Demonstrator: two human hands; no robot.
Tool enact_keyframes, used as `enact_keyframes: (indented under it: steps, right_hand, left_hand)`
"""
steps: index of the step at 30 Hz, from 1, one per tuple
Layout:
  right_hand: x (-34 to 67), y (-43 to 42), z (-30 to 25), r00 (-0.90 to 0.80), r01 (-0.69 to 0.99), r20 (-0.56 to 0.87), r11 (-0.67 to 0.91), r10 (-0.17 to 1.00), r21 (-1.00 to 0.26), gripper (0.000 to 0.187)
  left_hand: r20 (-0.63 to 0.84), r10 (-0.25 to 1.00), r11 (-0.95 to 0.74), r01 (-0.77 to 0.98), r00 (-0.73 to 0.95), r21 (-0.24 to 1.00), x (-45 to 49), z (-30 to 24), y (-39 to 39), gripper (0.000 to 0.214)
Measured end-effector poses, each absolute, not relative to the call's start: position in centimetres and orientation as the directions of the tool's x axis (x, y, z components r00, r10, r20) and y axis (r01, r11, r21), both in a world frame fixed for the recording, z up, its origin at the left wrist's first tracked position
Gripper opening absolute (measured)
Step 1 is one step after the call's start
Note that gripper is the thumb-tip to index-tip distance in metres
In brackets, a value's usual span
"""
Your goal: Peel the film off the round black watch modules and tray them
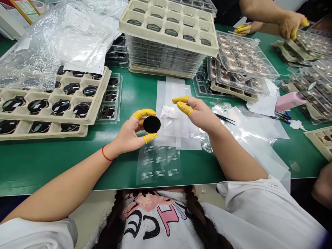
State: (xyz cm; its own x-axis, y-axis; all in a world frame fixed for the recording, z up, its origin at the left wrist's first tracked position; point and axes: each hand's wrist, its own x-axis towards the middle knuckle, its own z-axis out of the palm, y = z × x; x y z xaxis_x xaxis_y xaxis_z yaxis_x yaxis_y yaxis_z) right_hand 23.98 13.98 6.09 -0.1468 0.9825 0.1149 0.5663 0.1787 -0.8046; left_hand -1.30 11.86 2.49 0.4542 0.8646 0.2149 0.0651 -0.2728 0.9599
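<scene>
My left hand (135, 131), in yellow finger cots, grips a round black glossy disc (151, 124) by its edges between thumb and fingers. The disc's dark face is turned toward me, above the green table. To the right of it hovers my right hand (198, 112), its cot-covered thumb and index finger apart with nothing between them. A crumpled white wipe (168, 112) lies just left of my right fingertips, on translucent sheets (181, 133). Closer to me, below the disc, is a clear sheet of printed labels (158, 166).
Cream trays of black discs (88, 117) sit at left, partly under plastic bags (38, 45). A tall tray stack (166, 55) stands behind. At right are more trays (246, 58), black tweezers (225, 119) and a pink bottle (290, 102). A co-worker's hand (292, 26) touches trays at back right.
</scene>
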Motion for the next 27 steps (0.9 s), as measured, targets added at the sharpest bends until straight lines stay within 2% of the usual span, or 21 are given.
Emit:
enact_keyframes:
  steps: [2,4,8,14,16,18,21,23,25,27]
  right_hand:
    - [24.4,14.0,6.6,-0.21,0.496,-0.036,0.075,0.977,-0.865,0.035]
    - [24.5,13.9,7.2,-0.249,0.461,-0.126,0.003,0.96,-0.887,0.032]
    - [24.3,13.6,7.8,-0.298,0.38,-0.175,-0.051,0.938,-0.923,0.029]
    - [24.1,13.8,7.4,-0.199,0.252,-0.054,-0.002,0.978,-0.968,0.03]
    - [24.0,13.9,7.2,-0.189,0.257,-0.034,0.016,0.981,-0.966,0.031]
    - [23.8,13.7,7.3,-0.165,0.314,0.055,0.106,0.985,-0.944,0.034]
    - [23.6,13.0,8.1,-0.173,0.506,0.334,0.375,0.926,-0.777,0.041]
    - [23.4,12.6,8.6,-0.256,0.603,0.445,0.501,0.858,-0.621,0.047]
    - [23.3,12.2,8.9,-0.337,0.631,0.444,0.549,0.83,-0.548,0.052]
    - [23.3,12.1,8.7,-0.371,0.612,0.398,0.544,0.839,-0.574,0.057]
  left_hand:
    - [0.268,0.859,-0.315,0.039,0.436,0.948,-1.6,2.5,12.1,0.058]
    - [0.305,0.858,-0.341,0.015,0.413,0.94,-1.7,2.5,12.3,0.059]
    - [0.314,0.89,-0.342,0.027,0.331,0.939,-1.5,2.6,12.4,0.059]
    - [0.326,0.924,-0.332,-0.005,0.2,0.943,-0.9,2.6,12.3,0.06]
    - [0.319,0.924,-0.326,-0.003,0.208,0.945,-0.8,2.6,12.3,0.058]
    - [0.33,0.925,-0.335,-0.003,0.189,0.942,-0.8,2.5,12.3,0.056]
    - [0.403,0.908,-0.405,-0.009,0.116,0.914,-0.8,2.5,12.4,0.055]
    - [0.444,0.893,-0.445,-0.005,0.079,0.895,-0.9,2.7,12.5,0.054]
    - [0.465,0.884,-0.466,0.009,0.046,0.885,-1.0,3.0,12.4,0.053]
    - [0.477,0.879,-0.477,0.014,0.014,0.879,-1.1,3.5,12.3,0.053]
